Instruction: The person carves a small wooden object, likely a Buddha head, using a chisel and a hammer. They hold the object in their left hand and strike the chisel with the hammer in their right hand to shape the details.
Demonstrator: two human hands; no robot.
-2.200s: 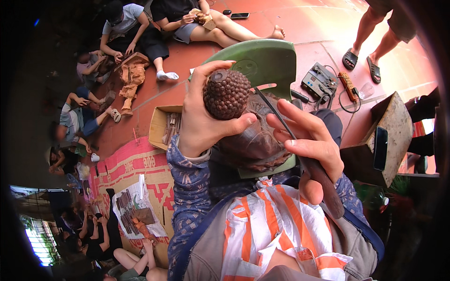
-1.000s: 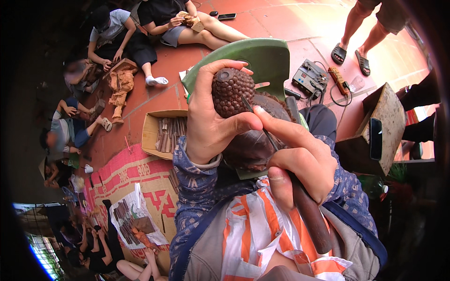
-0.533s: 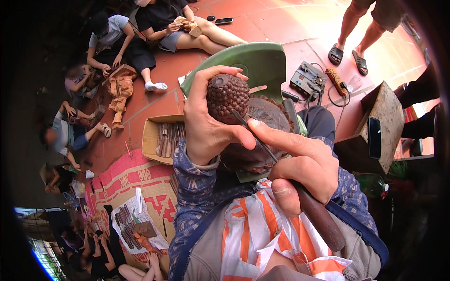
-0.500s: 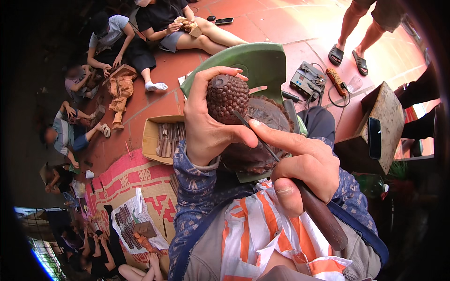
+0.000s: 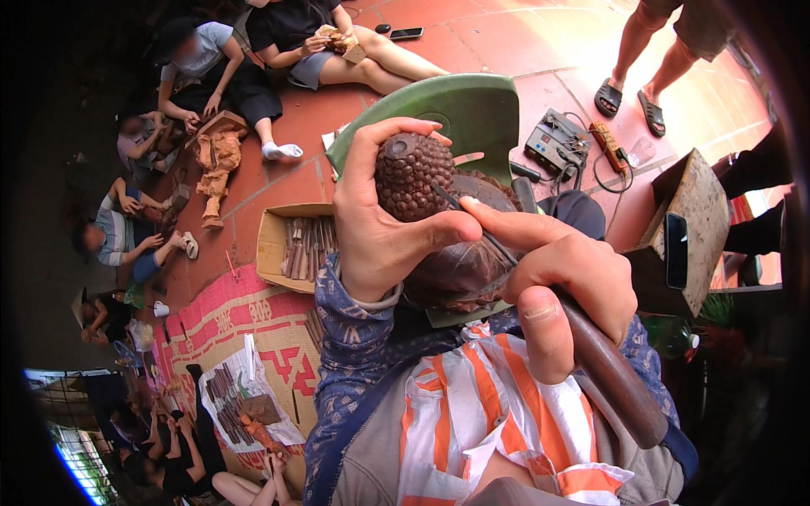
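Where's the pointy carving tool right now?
In the head view, right of centre: the carving tool is in the right hand, its tip at the bumpy brown carving.

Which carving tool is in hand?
The dark-handled tool in the right hand, its tip at the dark knobbly carving; the tools in the cardboard box lie unheld.

The left hand (image 5: 378,229) grips in a C shape. On the right, the right hand (image 5: 582,270) grips too, its pointing finger (image 5: 516,226) stretched out just beside the left thumb (image 5: 447,231).
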